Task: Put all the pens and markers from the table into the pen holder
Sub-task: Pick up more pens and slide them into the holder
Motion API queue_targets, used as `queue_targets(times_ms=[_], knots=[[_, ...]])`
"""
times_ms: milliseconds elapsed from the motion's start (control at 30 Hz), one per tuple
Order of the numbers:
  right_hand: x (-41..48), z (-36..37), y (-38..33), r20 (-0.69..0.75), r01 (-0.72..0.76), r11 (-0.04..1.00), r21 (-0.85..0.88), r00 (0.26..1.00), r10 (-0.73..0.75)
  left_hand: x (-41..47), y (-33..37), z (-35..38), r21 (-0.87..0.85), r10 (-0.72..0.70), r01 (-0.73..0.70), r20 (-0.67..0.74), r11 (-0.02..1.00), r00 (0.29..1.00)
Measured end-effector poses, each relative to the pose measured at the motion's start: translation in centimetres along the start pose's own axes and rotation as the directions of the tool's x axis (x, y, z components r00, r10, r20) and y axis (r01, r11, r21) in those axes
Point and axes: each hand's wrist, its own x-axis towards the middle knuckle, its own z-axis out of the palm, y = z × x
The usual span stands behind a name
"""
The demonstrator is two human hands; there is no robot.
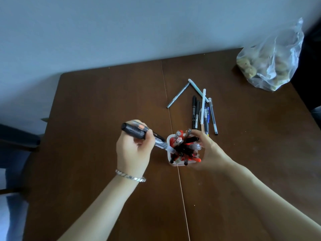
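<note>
Our left hand (134, 150) has its grip closed around a thick black marker (139, 133) with an orange band near its cap; we also seem to hold slimmer pens in the same fist, though we cannot tell how many. The marker slants toward four o'clock, its lower end touching the rim of the pen holder (169, 142). A silver link bracelet (130, 176) circles that wrist.

Our right hand (209, 150) wraps the holder's side at three o'clock, fingers curled against the wall, steadying it; this grip is part closed on the holder itself.

The holder is a white, rounded-square plastic cup, crowded with black, red, orange and clear-barrelled pens that splay outward.

On the smooth dark-brown wooden worktop (104, 101), at twelve o'clock from the holder, lies a loose cluster of pens (202, 115): black, white, blue and clear, mostly parallel. A grey pen (178, 95) lies apart at eleven o'clock, and a pale teal pen (197, 89) slants across the cluster's top.

At two o'clock, near the worktop's far corner, sits a crinkled clear plastic bag (271, 61) with lumpy tan contents.
</note>
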Motion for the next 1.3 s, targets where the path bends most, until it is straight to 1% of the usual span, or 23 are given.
queue_targets(times_ms=[167,267,467,533,600,667,700,733,767,800,833,933,1000,1033,1067,1100,1167,1200,1233,1267,1300], knots=[[0.1,0.1,0.3,-0.006,-0.028,1.0,-0.001,1.0,0.028,-0.3,0.1,2.4,0.012,0.035,-0.035,-0.009,0.999,0.999],[0.2,0.1,0.4,-0.015,-0.02,1.0,-0.008,1.0,0.02,-0.8,0.5,3.5,0.024,0.081,-0.084,0.11,0.996,0.991],[0.2,0.3,0.2,-0.037,-0.012,1.0,0.006,0.999,0.012,-3.4,-2.0,4.4,0.189,0.042,-0.107,0.323,0.976,0.946],[0.1,0.5,0.2,-0.043,-0.012,1.0,0.012,0.999,0.012,-3.7,-2.1,4.5,0.215,0.02,-0.101,0.353,0.971,0.935],[0.1,0.6,0.2,-0.047,-0.006,1.0,0.01,0.999,0.006,-3.9,-1.7,4.3,0.202,0.053,-0.125,0.33,0.971,0.943],[0.1,0.5,0.1,-0.046,-0.016,1.0,0.006,0.999,0.016,-3.9,-1.6,3.9,0.207,0.178,-0.246,0.299,0.947,0.937],[0.0,0.5,0.1,-0.047,-0.022,1.0,0.01,0.999,0.022,-4.0,-1.8,3.7,0.228,0.262,-0.341,0.317,0.912,0.912],[0.0,0.4,-0.1,-0.046,-0.023,1.0,0.012,0.999,0.023,-4.1,-2.3,3.5,0.256,0.338,-0.444,0.368,0.859,0.866],[-0.1,0.3,-0.3,-0.045,-0.017,1.0,0.011,0.999,0.017,-4.4,-2.8,3.3,0.283,0.385,-0.53,0.437,0.799,0.813],[-0.1,0.3,-0.4,-0.041,-0.01,1.0,0.01,0.999,0.01,-4.7,-3.3,3.2,0.302,0.393,-0.581,0.5,0.755,0.771],[-0.1,0.3,-0.4,-0.036,-0.01,1.0,0.009,0.999,0.01,-5.1,-3.8,3.1,0.319,0.372,-0.596,0.544,0.737,0.752],[-0.2,0.3,-0.7,-0.033,-0.029,1.0,-0.008,0.999,0.028,-5.6,-3.8,3.3,0.365,0.277,-0.557,0.591,0.746,0.757],[-0.3,0.3,-0.7,-0.036,-0.027,1.0,0.005,0.999,0.027,-5.0,-3.3,3.5,0.338,0.259,-0.547,0.616,0.766,0.744],[-0.4,0.2,-0.9,-0.031,-0.043,0.999,0.009,0.999,0.044,-4.6,-3.0,3.5,0.299,0.253,-0.525,0.625,0.797,0.739],[-0.4,-0.1,-1.1,-0.004,-0.076,0.997,-0.011,0.997,0.076,-4.1,-2.7,3.5,0.253,0.227,-0.477,0.635,0.842,0.738],[-0.5,-0.4,-1.2,0.043,-0.102,0.992,-0.067,0.994,0.105,-3.5,-2.5,3.3,0.218,0.17,-0.398,0.653,0.891,0.738],[-0.4,-1.4,-1.0,0.115,-0.13,0.961,-0.245,0.98,0.162,-2.5,-2.4,3.3,0.231,-0.013,-0.205,0.694,0.951,0.72],[-0.2,-2.0,-0.6,0.087,-0.144,0.945,-0.293,0.98,0.176,-1.9,-2.6,3.2,0.259,-0.089,-0.14,0.708,0.956,0.7],[0.1,-2.7,0.0,0.007,-0.166,0.938,-0.304,0.984,0.176,-1.4,-2.9,3.3,0.288,-0.143,-0.104,0.718,0.952,0.681],[0.4,-3.3,0.6,-0.11,-0.216,0.933,-0.287,0.975,0.192,-1.0,-3.1,3.4,0.31,-0.173,-0.095,0.731,0.946,0.661],[0.9,-3.9,1.2,-0.243,-0.289,0.925,-0.245,0.942,0.23,-0.7,-3.1,3.5,0.325,-0.183,-0.107,0.742,0.94,0.644]])
